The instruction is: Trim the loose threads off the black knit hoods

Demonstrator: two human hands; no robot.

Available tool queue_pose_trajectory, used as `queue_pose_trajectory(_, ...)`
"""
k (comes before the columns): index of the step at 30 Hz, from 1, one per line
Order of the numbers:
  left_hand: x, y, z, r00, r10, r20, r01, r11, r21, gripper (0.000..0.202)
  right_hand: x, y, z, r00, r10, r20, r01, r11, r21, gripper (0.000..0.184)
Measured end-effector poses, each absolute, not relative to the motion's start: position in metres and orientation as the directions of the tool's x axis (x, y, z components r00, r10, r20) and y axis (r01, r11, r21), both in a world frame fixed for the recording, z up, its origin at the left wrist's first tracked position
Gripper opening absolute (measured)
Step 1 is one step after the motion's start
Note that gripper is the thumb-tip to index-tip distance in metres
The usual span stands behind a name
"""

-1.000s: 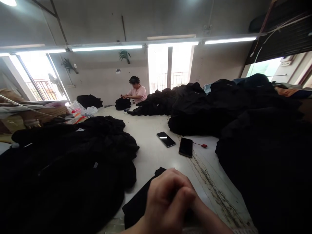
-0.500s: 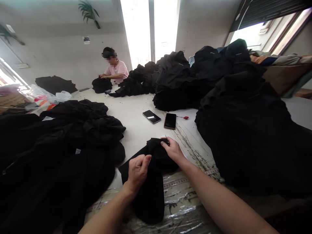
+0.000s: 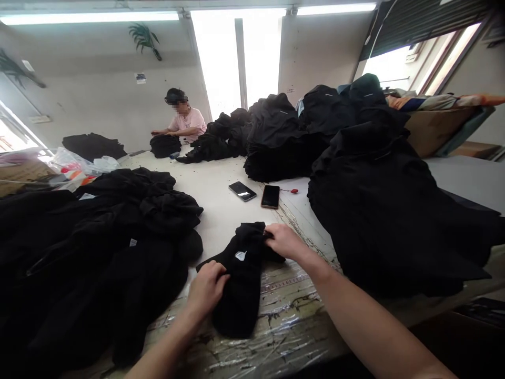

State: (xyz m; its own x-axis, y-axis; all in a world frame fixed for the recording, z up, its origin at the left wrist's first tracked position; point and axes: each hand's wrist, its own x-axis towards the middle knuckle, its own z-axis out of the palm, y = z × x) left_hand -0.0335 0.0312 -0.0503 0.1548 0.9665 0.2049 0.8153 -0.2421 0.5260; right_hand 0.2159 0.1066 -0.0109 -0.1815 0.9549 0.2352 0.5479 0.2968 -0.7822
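Note:
A black garment [image 3: 242,279] with a small white label lies on the white table [image 3: 221,202] in front of me. My left hand [image 3: 207,287] grips its left edge, fingers curled closed on the cloth. At the garment's upper right end, my right hand [image 3: 282,240] pinches the bunched fabric. Both forearms reach in from the bottom of the view.
Large piles of black clothes sit at the left [image 3: 98,247] and right [image 3: 379,200]. Two phones [image 3: 256,193] and a small red item [image 3: 292,191] lie beyond the garment. A person in a pink top [image 3: 185,123] works at the far end. Plastic bags [image 3: 74,166] lie far left.
The camera view dropped from a second ago and then settled. The garment has been turned so its white label shows. My left hand slid down to its left edge.

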Motion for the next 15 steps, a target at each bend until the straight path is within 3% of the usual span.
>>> queue_pose_trajectory(3, -0.064, 0.031, -0.029, 0.083, 0.962, 0.259, 0.777, -0.226, 0.588, 0.018, 0.24, 0.104, 0.006, -0.145, 0.951, 0.274, 0.471, 0.31, -0.826, 0.008)
queue_pose_trajectory(6, -0.094, 0.026, 0.01, -0.086, 0.922, 0.377, 0.762, -0.183, 0.621, 0.018, 0.265, 0.097, 0.022, -0.083, 0.951, 0.297, 0.37, 0.306, -0.877, 0.017)
queue_pose_trajectory(9, -0.106, 0.013, 0.049, -0.175, 0.802, 0.571, 0.821, -0.201, 0.534, 0.017, 0.278, 0.093, 0.026, -0.035, 0.959, 0.283, 0.308, 0.279, -0.91, 0.03)
queue_pose_trajectory(11, -0.105, 0.002, 0.065, -0.146, 0.726, 0.671, 0.854, -0.25, 0.456, 0.017, 0.281, 0.095, 0.022, -0.009, 0.964, 0.267, 0.31, 0.256, -0.916, 0.033)
queue_pose_trajectory(13, -0.102, -0.008, 0.071, 0.037, 0.824, 0.565, 0.836, -0.335, 0.435, 0.017, 0.282, 0.097, 0.015, 0.02, 0.967, 0.254, 0.348, 0.231, -0.908, 0.029)
queue_pose_trajectory(15, -0.1, -0.014, 0.067, 0.289, 0.936, 0.202, 0.781, -0.353, 0.515, 0.019, 0.281, 0.095, 0.007, 0.056, 0.968, 0.244, 0.411, 0.2, -0.89, 0.022)
